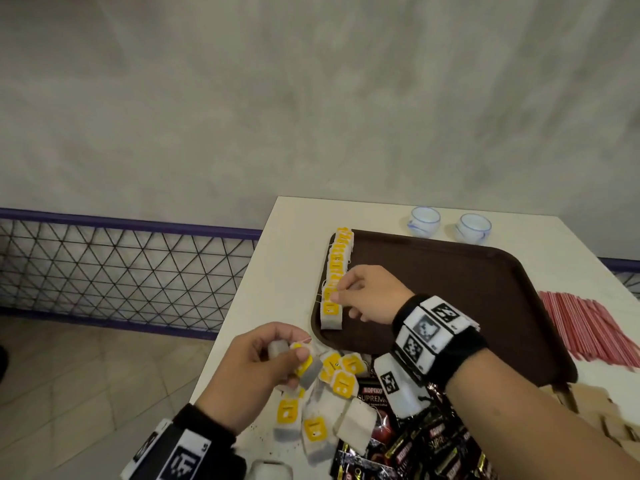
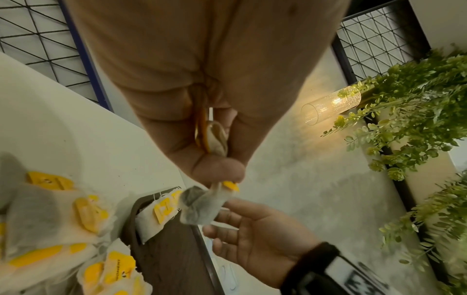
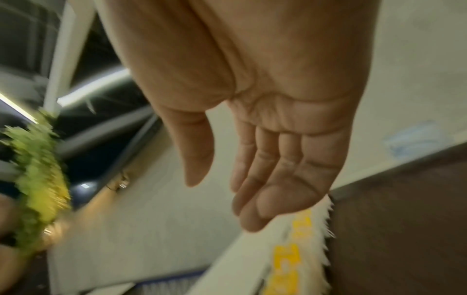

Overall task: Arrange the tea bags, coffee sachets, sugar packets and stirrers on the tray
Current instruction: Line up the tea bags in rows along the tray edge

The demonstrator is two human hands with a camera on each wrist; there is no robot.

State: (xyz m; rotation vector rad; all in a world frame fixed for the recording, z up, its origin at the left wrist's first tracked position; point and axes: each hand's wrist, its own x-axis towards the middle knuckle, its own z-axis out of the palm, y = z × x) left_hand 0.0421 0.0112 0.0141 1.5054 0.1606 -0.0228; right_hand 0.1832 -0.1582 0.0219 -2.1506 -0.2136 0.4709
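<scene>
A brown tray [image 1: 450,299] lies on the white table [image 1: 294,230]. A row of yellow-tagged tea bags [image 1: 337,268] runs along the tray's left edge. My right hand [image 1: 341,297] hovers at the near end of that row, fingers relaxed and holding nothing, as the right wrist view [image 3: 220,191] shows. My left hand [image 1: 291,355] is in front of the tray's near left corner and pinches a few tea bags [image 1: 306,367] between thumb and fingers; the left wrist view shows those tea bags [image 2: 202,207] hanging below the thumb. A loose pile of tea bags [image 1: 322,407] lies beneath.
Black coffee sachets [image 1: 398,445] lie at the table's near edge under my right forearm. Red stirrers [image 1: 588,327] lie right of the tray, brown sugar packets [image 1: 606,410] near them. Two small cups [image 1: 425,220] stand behind the tray. The table's left edge drops beside a wire fence [image 1: 121,265].
</scene>
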